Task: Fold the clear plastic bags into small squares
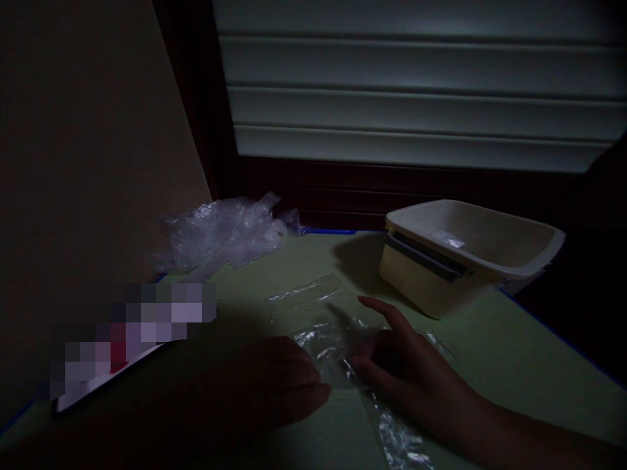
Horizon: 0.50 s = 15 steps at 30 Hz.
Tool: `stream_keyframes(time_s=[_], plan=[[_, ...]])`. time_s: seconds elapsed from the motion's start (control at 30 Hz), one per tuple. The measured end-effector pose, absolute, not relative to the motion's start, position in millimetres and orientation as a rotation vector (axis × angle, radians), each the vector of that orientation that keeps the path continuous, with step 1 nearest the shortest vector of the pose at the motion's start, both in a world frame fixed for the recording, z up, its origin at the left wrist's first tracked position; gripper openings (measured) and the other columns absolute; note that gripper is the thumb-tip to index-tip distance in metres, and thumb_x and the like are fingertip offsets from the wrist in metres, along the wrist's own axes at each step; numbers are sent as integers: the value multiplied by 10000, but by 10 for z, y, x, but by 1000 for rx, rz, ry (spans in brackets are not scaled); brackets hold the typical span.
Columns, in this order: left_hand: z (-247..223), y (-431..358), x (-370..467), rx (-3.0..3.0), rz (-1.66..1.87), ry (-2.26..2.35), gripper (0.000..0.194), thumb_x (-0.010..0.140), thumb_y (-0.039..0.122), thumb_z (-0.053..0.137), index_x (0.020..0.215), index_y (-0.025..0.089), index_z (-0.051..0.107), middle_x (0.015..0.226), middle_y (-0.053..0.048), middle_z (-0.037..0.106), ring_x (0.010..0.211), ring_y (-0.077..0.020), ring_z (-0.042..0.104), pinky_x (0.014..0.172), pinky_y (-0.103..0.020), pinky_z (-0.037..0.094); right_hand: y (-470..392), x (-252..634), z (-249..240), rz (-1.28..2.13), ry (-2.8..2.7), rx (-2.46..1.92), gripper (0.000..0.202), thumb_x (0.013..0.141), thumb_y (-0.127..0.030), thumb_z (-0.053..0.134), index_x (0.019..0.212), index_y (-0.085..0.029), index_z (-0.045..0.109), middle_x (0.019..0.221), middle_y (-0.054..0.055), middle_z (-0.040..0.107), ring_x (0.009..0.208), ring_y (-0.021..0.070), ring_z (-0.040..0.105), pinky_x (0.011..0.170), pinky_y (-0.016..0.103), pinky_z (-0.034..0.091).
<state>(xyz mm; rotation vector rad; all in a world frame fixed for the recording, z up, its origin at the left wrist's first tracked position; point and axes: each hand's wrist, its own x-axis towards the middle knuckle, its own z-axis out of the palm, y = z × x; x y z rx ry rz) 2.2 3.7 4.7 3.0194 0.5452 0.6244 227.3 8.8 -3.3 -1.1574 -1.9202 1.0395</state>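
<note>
In the dim head view, a thin clear plastic bag (pixel 318 346) lies crinkled over the green tabletop between my hands. My left hand (pixel 284 378) is closed at the bag's left side, its fingers curled and its thumb pressed near them. On the other side, my right hand (pixel 406 365) has its index finger stretched out, while the thumb and curled fingers close on the plastic. The exact pinch of each hand is dark and partly hidden. More clear plastic (pixel 401 437) trails beneath my right wrist toward the near edge.
A heap of crumpled clear bags (pixel 230 228) sits at the back left. A cream plastic bin (pixel 416 274) stands at the right, a small piece of clear plastic inside. A flat dark-edged object (pixel 132 352), its face pixelated, lies left. Behind the green table (pixel 304 261) are pale slats.
</note>
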Motion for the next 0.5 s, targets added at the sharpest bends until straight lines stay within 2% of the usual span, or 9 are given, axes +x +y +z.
stream_keyframes(time_s=[0.2, 0.5], plan=[[-32, 83, 51, 3070, 587, 537, 151, 916, 98, 413, 946, 120, 559, 884, -38, 639, 833, -162, 550, 767, -278, 415, 81, 2301, -41, 1156, -1957, -1117, 633, 797, -235, 526, 1318, -161, 175, 656, -24, 559, 535, 122, 523, 475, 219, 396], [-34, 69, 100, 3088, 471, 677, 105, 877, 111, 472, 819, 136, 556, 851, -9, 615, 813, -149, 524, 765, -280, 400, 91, 2381, -32, 746, -2192, -1189, 685, 820, -189, 484, 1382, -143, 94, 663, 0, 589, 531, 142, 536, 477, 257, 388]])
